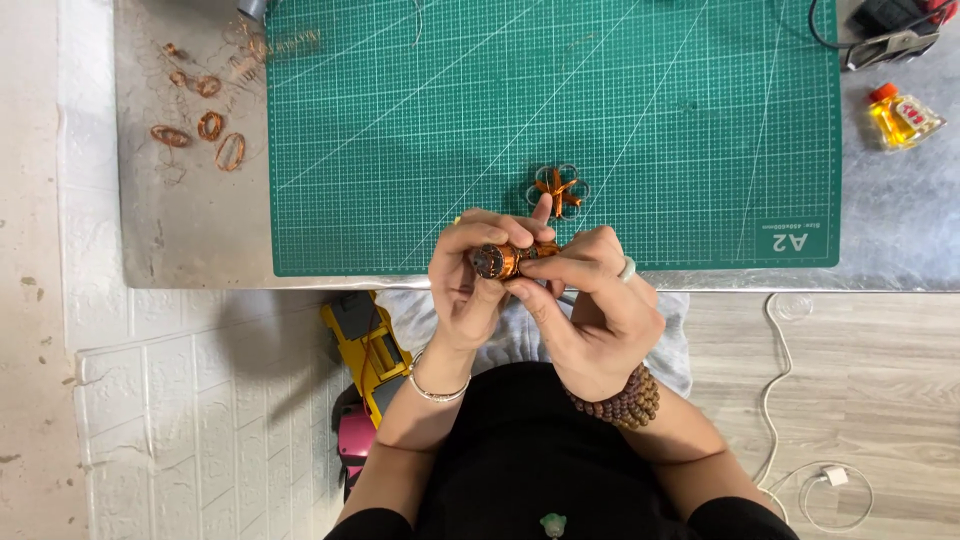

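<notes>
From the head camera, both hands meet just over the near edge of the large green gridded cutting mat, which lies on a grey metal-topped table. The left hand curls closed around a small cylindrical motor armature wound with copper wire, gripping it from below and the side so its dark end faces out and stays steady. The right hand is pinched shut on the armature's other end, fingertips pressed to the copper, apparently working the winding. Just beyond the hands, a small copper-and-wire star-shaped piece sits on the mat, close to reach. Loose coils of stripped copper wire lie apart at the table's left corner, kept off the mat. A small yellow liquid bottle rests at the right.
</notes>
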